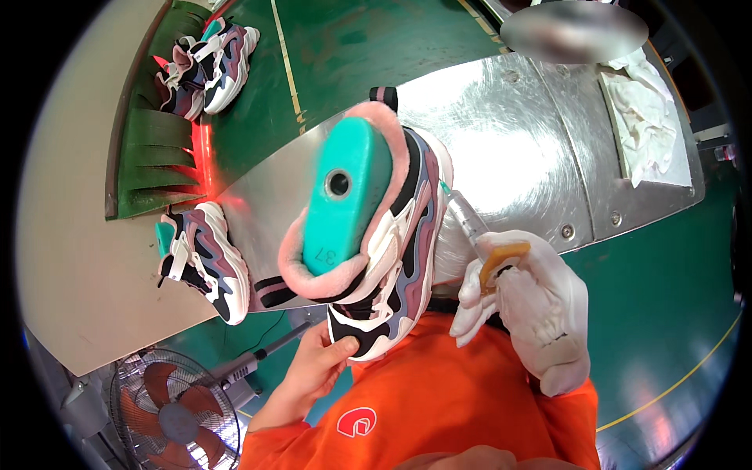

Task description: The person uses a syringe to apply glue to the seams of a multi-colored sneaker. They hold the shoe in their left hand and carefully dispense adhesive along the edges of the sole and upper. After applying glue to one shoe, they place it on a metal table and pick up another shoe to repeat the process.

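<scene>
Sneaker (411, 235) held at toe (384, 341) by left hand (317, 364), gloved right hand (540, 305) gripping syringe (466, 217), tip (446, 188) near sole (443, 160)

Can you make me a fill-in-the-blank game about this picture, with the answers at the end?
1. The bare hand gripping the chunky white, purple and black sneaker is the person's ____ hand.
2. The right hand, holding a clear plastic syringe with a green tip, wears a white fabric ____.
3. The fluffy lining around that sneaker's opening is coloured ____.
4. The reddish-brown blades at lower left belong to an electric ____.

Missing words: left; glove; pink; fan
</scene>
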A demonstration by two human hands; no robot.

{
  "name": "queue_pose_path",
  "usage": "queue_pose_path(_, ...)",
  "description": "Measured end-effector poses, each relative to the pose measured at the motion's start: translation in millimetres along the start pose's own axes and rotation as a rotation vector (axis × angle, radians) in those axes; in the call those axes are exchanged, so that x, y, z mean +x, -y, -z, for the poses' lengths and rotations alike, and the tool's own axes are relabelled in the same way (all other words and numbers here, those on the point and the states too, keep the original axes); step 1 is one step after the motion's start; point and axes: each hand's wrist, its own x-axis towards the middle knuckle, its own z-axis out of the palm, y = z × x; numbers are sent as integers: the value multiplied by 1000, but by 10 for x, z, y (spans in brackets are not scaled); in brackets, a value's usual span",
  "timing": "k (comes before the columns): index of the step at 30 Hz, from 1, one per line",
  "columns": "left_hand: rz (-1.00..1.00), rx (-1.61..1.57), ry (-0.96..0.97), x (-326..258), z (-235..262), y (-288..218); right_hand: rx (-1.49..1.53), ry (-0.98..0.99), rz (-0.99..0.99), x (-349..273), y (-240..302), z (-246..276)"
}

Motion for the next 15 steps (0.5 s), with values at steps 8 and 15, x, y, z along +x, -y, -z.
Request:
queue_pose_path(8,-23,30,43,-2,-133,-19,-73,-25,36,-75,-110,-129)
queue_pose_path(15,-7,8,79,2,-200,2,-135,-45,52,-126,-145,-81)
